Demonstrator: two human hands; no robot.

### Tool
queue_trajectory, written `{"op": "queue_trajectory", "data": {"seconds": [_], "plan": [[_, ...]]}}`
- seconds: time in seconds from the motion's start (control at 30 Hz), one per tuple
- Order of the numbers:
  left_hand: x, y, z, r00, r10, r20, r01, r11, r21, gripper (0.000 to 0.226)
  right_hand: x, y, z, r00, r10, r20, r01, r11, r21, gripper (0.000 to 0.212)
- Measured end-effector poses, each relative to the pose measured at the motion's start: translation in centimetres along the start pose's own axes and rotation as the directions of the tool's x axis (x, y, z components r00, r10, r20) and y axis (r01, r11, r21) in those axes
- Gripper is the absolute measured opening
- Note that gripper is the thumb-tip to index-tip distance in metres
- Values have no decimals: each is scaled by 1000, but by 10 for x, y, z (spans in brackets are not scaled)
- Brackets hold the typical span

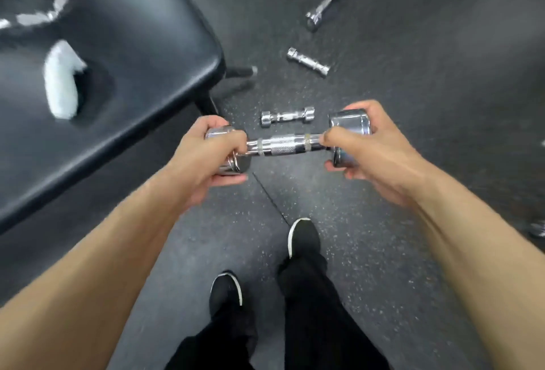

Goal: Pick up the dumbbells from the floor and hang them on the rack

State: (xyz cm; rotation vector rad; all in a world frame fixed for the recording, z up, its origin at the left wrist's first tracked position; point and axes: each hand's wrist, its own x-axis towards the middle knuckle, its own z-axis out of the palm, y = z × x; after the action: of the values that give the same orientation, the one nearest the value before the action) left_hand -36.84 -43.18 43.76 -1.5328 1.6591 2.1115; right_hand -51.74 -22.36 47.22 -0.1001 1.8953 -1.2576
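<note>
While level, the dumbbell (287, 145) hangs between 2 curled hands (215, 152).

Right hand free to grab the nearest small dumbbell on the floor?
Probably not yet: the right hand grips one end of the big dumbbell, the left hand the other. The floor around the small dumbbell looks bare, so only that grip blocks it.

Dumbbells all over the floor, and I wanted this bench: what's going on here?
A person is tidying up. Their left hand and right hand each grip one head of a large chrome dumbbell, held above the rubber floor. Three smaller ones lie on it ahead: a near dumbbell, a middle dumbbell, a far dumbbell. The black bench stands at left.
</note>
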Motion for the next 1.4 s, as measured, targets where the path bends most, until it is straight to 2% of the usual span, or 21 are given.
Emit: {"op": "queue_trajectory", "data": {"seconds": [0.1,0.2,0.37,0.43,0.5,0.63,0.77,0.83,0.9,1.0,1.1,1.2,1.3,1.4], "plan": [[-77,110,22,984,148,98,-150,989,13,44,-85,-94,-42,982,-148,-120,156,986,65,64],[-160,212,42,930,310,197,-316,949,-3,45,-169,-175,-78,921,-295,-255,335,934,126,69],[-312,352,82,773,563,293,-568,820,-78,63,-322,-288,-139,732,-498,-466,617,774,143,78],[-376,400,106,699,642,315,-635,760,-140,71,-382,-327,-162,627,-560,-542,711,696,104,82],[-433,441,130,626,716,310,-694,692,-197,64,-436,-362,-186,520,-610,-598,784,618,52,83],[-533,511,177,457,841,288,-792,533,-297,61,-524,-425,-236,321,-697,-641,877,474,-76,86],[-614,556,215,262,935,238,-858,338,-387,48,-601,-469,-285,195,-776,-600,906,378,-193,104],[-644,569,234,190,963,191,-867,256,-427,44,-632,-481,-306,125,-818,-562,910,321,-264,105],[-665,576,252,153,978,144,-866,203,-457,48,-655,-489,-321,64,-855,-514,907,265,-328,100],[-681,582,280,153,983,99,-851,182,-492,62,-678,-500,-338,-52,-883,-467,888,173,-427,84],[-683,585,309,227,963,144,-774,268,-574,61,-688,-517,-341,-178,-867,-464,848,104,-520,84],[-682,589,328,299,929,218,-673,367,-642,47,-687,-537,-336,-280,-853,-439,791,54,-610,87],[-672,599,341,275,914,299,-570,405,-715,46,-675,-551,-328,-342,-847,-407,752,12,-659,91],[-661,614,347,256,905,340,-493,424,-759,48,-659,-563,-316,-389,-839,-380,682,15,-731,91]]}}
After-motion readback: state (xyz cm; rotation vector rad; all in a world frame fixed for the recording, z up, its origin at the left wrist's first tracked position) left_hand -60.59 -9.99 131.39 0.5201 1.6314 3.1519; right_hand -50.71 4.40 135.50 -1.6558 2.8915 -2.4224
